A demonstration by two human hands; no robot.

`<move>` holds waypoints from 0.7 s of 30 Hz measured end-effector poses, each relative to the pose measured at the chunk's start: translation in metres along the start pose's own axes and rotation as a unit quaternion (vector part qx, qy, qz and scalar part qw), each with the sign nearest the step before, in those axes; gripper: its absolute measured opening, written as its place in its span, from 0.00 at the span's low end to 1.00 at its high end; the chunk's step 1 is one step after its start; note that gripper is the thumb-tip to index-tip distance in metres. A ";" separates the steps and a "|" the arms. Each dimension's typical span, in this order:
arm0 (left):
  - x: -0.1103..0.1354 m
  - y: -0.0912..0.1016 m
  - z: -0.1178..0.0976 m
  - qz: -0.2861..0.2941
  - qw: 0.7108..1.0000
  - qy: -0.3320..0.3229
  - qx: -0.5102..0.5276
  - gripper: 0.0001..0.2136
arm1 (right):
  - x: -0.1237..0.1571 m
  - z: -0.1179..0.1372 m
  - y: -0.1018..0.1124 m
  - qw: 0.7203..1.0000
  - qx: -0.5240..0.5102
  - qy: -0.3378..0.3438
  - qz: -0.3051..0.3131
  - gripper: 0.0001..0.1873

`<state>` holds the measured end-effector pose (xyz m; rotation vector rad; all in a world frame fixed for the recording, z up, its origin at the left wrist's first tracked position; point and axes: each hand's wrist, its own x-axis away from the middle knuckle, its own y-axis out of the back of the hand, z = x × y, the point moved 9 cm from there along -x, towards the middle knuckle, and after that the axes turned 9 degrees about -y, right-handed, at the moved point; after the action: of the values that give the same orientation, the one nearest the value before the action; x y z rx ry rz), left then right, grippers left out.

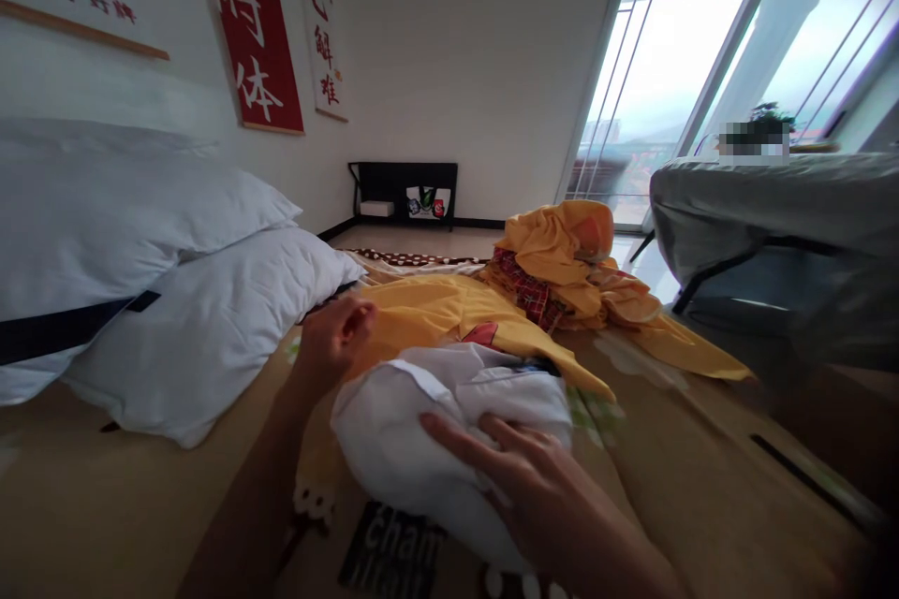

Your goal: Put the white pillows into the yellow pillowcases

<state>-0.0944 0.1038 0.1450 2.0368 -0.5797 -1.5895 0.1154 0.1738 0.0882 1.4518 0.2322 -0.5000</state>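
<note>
A bunched white pillow (pixel 400 430) lies in front of me, its far side against a spread yellow pillowcase (pixel 414 309) with a red printed patch. My right hand (pixel 523 463) grips the near right part of the pillow, fingers spread across its top; the thumb is hidden. Left of the pillow, my left hand (pixel 337 337) is raised with its fingers curled closed at the pillowcase's left edge. Whatever those fingers pinch is hidden. A dark patch (pixel 537 365) shows at the pillow's far right corner.
Two white pillows (pixel 231 299) are stacked at the left. A heap of yellow and red-checked cloth (pixel 562 253) sits at the far right of the patterned bedding (pixel 653 449). Beyond are a black low shelf (pixel 404 178), a grey-covered table (pixel 773 192) and a glass door (pixel 667 65).
</note>
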 end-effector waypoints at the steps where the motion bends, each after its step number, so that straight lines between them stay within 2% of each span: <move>1: 0.002 -0.009 -0.008 0.088 0.995 0.000 0.045 0.11 | -0.001 -0.002 0.003 1.000 -0.003 -0.003 -0.006 0.42; 3: 0.012 -0.027 -0.022 0.243 0.967 0.005 0.070 0.08 | -0.003 -0.006 0.010 1.000 -0.004 -0.005 -0.023 0.40; 4: 0.016 -0.032 -0.026 0.289 0.956 0.006 0.052 0.08 | -0.003 -0.006 0.012 1.000 -0.003 -0.004 -0.029 0.39; 7: 0.019 -0.045 -0.030 0.333 0.943 -0.016 -0.024 0.08 | -0.003 -0.005 0.014 0.999 -0.003 0.003 -0.033 0.37; 9: 0.017 -0.054 -0.028 0.326 0.944 -0.027 -0.037 0.07 | -0.003 -0.004 0.011 1.000 -0.004 0.004 -0.025 0.36; 14: 0.011 -0.068 -0.012 0.272 0.962 -0.002 -0.026 0.10 | -0.003 0.000 0.007 1.000 0.003 0.005 -0.014 0.37; 17: 0.013 -0.077 -0.011 0.280 0.960 0.016 0.023 0.07 | -0.005 0.001 0.006 1.000 0.003 0.004 -0.008 0.39; 21: 0.008 -0.069 -0.016 0.214 0.962 0.058 0.157 0.09 | -0.004 -0.006 0.015 0.999 0.004 -0.009 -0.045 0.38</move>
<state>-0.0745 0.1556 0.0996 2.0207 -1.1978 -1.1715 0.1191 0.1810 0.1025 1.4479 0.2837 -0.5876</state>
